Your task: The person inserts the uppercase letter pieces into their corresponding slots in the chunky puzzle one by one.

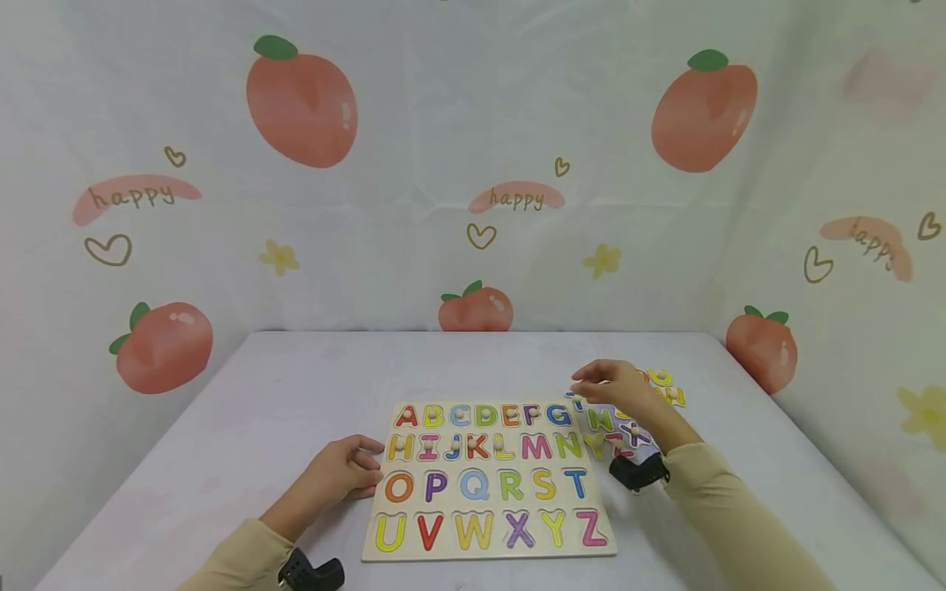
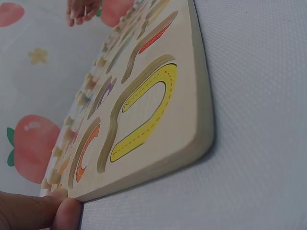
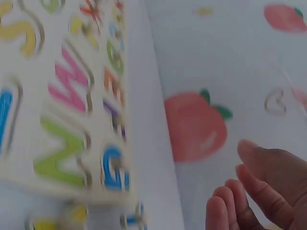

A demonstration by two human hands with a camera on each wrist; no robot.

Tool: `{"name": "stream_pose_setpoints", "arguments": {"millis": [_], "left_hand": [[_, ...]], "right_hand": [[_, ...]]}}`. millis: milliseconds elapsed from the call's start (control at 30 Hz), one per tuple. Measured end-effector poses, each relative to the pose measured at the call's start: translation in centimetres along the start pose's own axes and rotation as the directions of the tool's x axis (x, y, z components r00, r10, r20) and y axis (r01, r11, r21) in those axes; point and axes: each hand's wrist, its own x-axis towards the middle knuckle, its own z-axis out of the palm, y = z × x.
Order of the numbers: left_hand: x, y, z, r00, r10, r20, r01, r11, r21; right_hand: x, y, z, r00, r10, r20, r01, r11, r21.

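A wooden alphabet puzzle board [image 1: 488, 460] lies on the table. Knobbed letter pieces, such as the red A [image 1: 406, 416] and the green L [image 1: 503, 447], fill its top row and much of the second. Bare recesses with printed letters show below, like the yellow U [image 2: 163, 91]. My left hand [image 1: 342, 469] touches the board's left edge with its fingertips. Over the loose letters beyond the board's far right corner hovers my right hand [image 1: 617, 387], loosely bent and holding nothing. A blue T piece [image 1: 576, 400] is close to its fingertips in the head view.
Loose letter pieces lie right of the board, among them a green N [image 1: 600, 419], a purple X [image 1: 635, 434] and a yellow U [image 1: 660, 377]. A printed cloth backdrop [image 1: 414, 246] stands behind the white table [image 1: 325, 369].
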Motion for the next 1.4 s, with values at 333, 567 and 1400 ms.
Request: {"name": "stream_pose_setpoints", "arguments": {"millis": [333,567,1400], "left_hand": [[-0.1,0.1,-0.1,1.000,0.002,0.002,-0.002,1.000,-0.022],[-0.2,0.2,-0.1,1.000,0.001,0.001,-0.001,1.000,-0.012],[0.1,-0.2,0.1,1.000,0.007,-0.001,-0.007,1.000,-0.006]], "right_hand": [[0.4,5.5,-4.7,0.987,0.065,-0.145,-0.070,0.997,-0.034],[0.2,8.0,-6.3,0.966,0.090,-0.241,-0.098,0.995,-0.023],[2.0,10.2,-6.2,0.930,0.293,-0.223,-0.319,0.944,-0.090]]}}
